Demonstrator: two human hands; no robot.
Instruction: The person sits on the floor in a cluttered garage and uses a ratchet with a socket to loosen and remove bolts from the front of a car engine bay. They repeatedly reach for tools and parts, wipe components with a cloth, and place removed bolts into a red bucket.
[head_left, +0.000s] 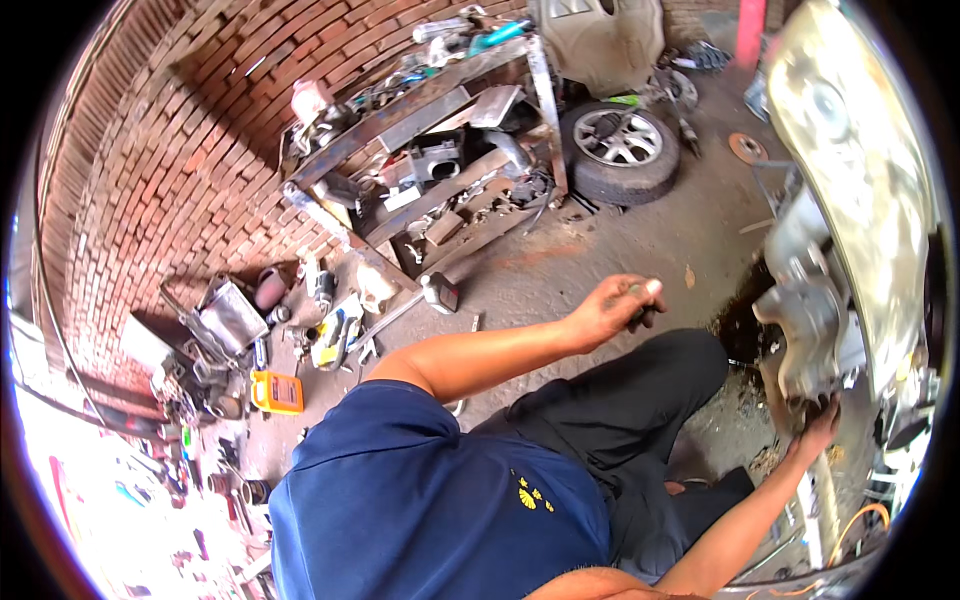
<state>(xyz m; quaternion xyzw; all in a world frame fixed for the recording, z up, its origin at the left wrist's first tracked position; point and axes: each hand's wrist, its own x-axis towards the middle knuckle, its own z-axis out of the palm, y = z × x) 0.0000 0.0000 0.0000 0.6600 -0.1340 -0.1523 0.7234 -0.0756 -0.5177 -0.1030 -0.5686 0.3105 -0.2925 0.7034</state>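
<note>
My left hand (618,312) hovers above my bent knee, apart from the vehicle. Its fingers are curled with the thumb resting over them, and the fingertips look dark; what they hold, if anything, is too small to make out. Down at the right, my right hand (818,428) reaches to the lower end of a curved grey metal part (808,330) on the vehicle. The fingers there are bent and blackened, and whatever is between them is hidden. Above that part is a large yellowed headlight (850,170).
A dark wet stain (742,315) marks the floor beside my knee. Farther off lies a wheel (655,180) near a rusty metal rack (410,115) full of parts. A grey bottle (440,294) and a yellow jug (277,393) stand left. Cables (862,518) lie at the lower right.
</note>
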